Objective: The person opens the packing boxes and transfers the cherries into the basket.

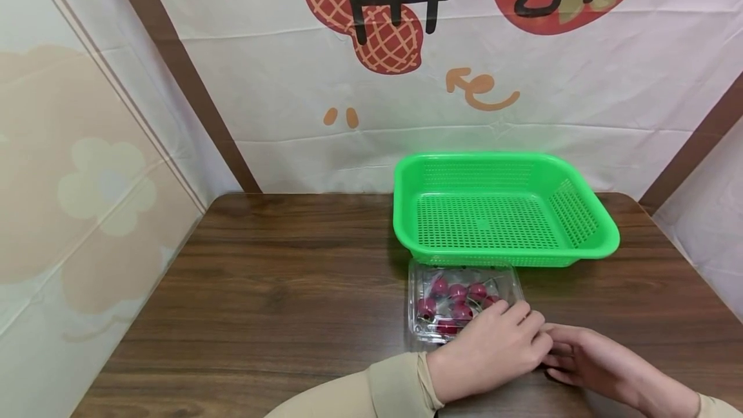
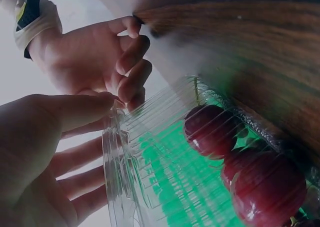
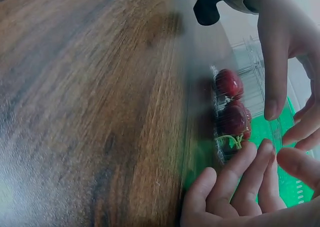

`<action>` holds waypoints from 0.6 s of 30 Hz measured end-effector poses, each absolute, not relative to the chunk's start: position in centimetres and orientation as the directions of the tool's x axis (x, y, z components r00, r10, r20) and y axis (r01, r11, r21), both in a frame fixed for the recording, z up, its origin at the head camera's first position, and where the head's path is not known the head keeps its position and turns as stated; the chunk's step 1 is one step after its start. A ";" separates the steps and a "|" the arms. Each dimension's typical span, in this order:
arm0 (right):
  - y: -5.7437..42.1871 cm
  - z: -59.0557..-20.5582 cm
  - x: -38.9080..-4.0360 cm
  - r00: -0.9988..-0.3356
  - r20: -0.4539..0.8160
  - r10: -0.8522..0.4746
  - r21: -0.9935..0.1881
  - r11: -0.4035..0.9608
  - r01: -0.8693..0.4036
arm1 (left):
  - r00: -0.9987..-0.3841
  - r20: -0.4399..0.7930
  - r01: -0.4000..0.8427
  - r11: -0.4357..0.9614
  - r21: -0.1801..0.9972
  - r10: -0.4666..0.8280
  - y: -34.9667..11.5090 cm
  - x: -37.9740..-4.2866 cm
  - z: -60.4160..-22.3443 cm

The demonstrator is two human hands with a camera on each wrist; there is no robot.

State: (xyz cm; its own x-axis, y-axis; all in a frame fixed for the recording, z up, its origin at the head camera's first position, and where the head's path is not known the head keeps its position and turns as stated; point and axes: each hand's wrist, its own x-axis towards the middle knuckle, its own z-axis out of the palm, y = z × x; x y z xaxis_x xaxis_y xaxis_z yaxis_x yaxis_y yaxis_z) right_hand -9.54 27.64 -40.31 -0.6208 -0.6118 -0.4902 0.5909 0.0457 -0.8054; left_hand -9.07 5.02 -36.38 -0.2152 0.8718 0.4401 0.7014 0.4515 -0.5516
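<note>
A clear plastic clamshell box [image 1: 413, 305] lies on the table with several dark red cherries [image 1: 458, 292] in it, green stems showing. My left hand [image 1: 493, 347] reaches over its right end. In the left wrist view the thumb is on one side of the box's rim [image 2: 117, 157] and the fingers are on the other, pinching it. My right hand [image 1: 604, 363] is beside that same end, its fingers loosely bent near the left fingertips. The right wrist view shows its fingertips [image 3: 265, 147] close to the box; whether they touch it I cannot tell.
Directly behind the box stands a green plastic basket [image 1: 606, 244] with perforated walls and floor. The brown wood-grain table [image 1: 261, 302] extends to the left. A printed cloth [image 1: 278, 82] hangs behind the table's back edge.
</note>
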 end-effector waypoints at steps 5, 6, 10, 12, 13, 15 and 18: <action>27.7 -40.4 -9.6 -0.609 -0.464 -0.643 -0.818 0.046 0.574 | -0.197 0.428 0.700 0.433 -0.569 0.882 4.7 -9.0 -35.5; 27.7 -40.4 -9.6 -0.605 -0.452 -0.656 -0.821 0.040 0.569 | -0.196 0.429 0.702 0.432 -0.567 0.882 4.7 -9.0 -35.4; 27.7 -40.3 -9.6 -0.577 -0.415 -0.703 -0.828 0.029 0.560 | -0.203 0.425 0.706 0.432 -0.561 0.882 4.8 -9.1 -35.8; 27.6 -40.3 -9.7 -0.571 -0.415 -0.708 -0.831 0.041 0.555 | -0.206 0.421 0.706 0.432 -0.561 0.883 5.0 -9.2 -36.3; 27.5 -40.3 -9.7 -0.568 -0.419 -0.709 -0.831 0.047 0.554 | -0.210 0.417 0.707 0.432 -0.560 0.884 5.1 -9.3 -36.6; 27.4 -40.3 -9.7 -0.566 -0.421 -0.709 -0.835 0.059 0.546 | -0.218 0.408 0.707 0.431 -0.560 0.887 5.3 -9.4 -37.1; 27.3 -40.3 -9.7 -0.563 -0.418 -0.713 -0.838 0.063 0.542 | -0.226 0.399 0.706 0.432 -0.562 0.889 5.5 -9.4 -37.5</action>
State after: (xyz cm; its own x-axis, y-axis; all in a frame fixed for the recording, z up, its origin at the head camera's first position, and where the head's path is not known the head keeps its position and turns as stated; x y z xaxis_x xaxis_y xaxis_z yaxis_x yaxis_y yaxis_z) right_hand -9.68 27.25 -40.32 -0.5625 -0.7135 -0.4177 0.5424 0.0628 -0.8378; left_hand -9.45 5.55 -37.52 -0.2265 0.8886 0.3989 0.7057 0.4320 -0.5616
